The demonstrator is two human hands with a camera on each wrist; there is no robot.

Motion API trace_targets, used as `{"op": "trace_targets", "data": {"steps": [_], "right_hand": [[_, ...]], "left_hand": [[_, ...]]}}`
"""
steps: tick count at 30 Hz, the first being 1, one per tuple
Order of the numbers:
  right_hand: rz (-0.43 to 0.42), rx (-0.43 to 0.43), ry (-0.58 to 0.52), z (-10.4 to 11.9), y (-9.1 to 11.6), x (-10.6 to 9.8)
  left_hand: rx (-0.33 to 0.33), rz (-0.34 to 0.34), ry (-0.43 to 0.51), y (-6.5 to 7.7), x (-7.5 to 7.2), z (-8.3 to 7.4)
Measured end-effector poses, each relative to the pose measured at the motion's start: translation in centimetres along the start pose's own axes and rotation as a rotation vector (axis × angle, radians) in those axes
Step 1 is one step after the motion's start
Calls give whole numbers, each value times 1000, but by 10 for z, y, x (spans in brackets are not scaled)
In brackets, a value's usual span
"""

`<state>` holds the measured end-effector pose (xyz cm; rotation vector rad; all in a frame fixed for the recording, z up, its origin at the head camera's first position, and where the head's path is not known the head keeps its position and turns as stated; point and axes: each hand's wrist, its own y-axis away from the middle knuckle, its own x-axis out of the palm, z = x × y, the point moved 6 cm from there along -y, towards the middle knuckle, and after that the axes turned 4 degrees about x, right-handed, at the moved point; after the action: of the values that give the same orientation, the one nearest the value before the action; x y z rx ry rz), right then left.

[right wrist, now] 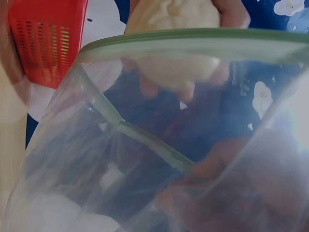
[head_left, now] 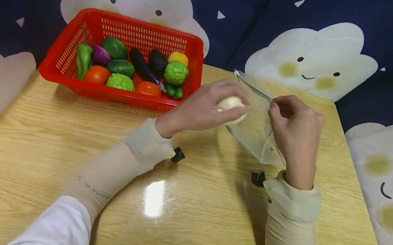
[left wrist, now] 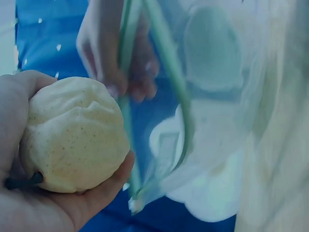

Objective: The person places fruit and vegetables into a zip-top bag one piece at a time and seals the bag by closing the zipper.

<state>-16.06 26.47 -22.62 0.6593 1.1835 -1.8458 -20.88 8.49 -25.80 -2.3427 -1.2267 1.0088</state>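
My left hand (head_left: 204, 104) grips a round, pale cream pear (head_left: 232, 108). In the left wrist view the pear (left wrist: 77, 135) shows fine speckles, a creased end and a short dark stem. Just right of it hangs a clear zip bag (head_left: 254, 129) with green-edged lips. My right hand (head_left: 296, 129) pinches the bag's upper edge between thumb and fingers. The lips stand apart in the left wrist view. From the right wrist, the pear appears beyond the bag's rim (right wrist: 193, 46), partly seen through the film; whether it crosses the mouth I cannot tell.
A red plastic basket (head_left: 116, 94) stands at the back left of the wooden table (head_left: 180, 230). Inside lie several vegetables, among them an eggplant (head_left: 143, 65), a green pepper (head_left: 84, 59) and tomatoes (head_left: 97, 75). A dark cloud-print cloth (head_left: 233, 1) hangs behind the table.
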Motion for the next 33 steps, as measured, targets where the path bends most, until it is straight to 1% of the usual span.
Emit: {"op": "trace_targets", "data": {"steps": [2, 4, 9, 12, 16, 19, 22, 24, 26, 28, 31, 33], "right_hand": [[-2, -10, -2, 1, 0, -1], [0, -20, -7, 2, 0, 0], [-10, -33, -16, 1, 2, 0], [-28, -41, -15, 1, 2, -3], [-27, -41, -20, 3, 1, -4], [-30, -39, -20, 4, 0, -5], [-49, -41, -22, 4, 0, -8], [-69, -48, -19, 4, 0, -10], [-81, -51, -26, 5, 0, -12], [-91, -51, -31, 4, -1, -14], [-102, -29, -54, 2, -1, -17], [-133, -14, -58, -1, -1, -21]], "left_hand": [[2, 21, 44, -3, 12, -3], [-19, 31, 69, -5, 21, -2], [-79, 72, 58, -9, 39, 7], [-116, 85, 55, -15, 47, 11], [-165, 91, 39, -21, 54, 15], [-213, 106, 21, -23, 60, 17], [-259, 107, 7, -25, 64, 18], [-274, 99, 7, -26, 64, 18], [-271, 94, 21, -26, 63, 17], [-251, 89, 27, -26, 62, 15], [-237, 92, 48, -26, 60, 12], [-231, 100, 74, -25, 60, 10]]}}
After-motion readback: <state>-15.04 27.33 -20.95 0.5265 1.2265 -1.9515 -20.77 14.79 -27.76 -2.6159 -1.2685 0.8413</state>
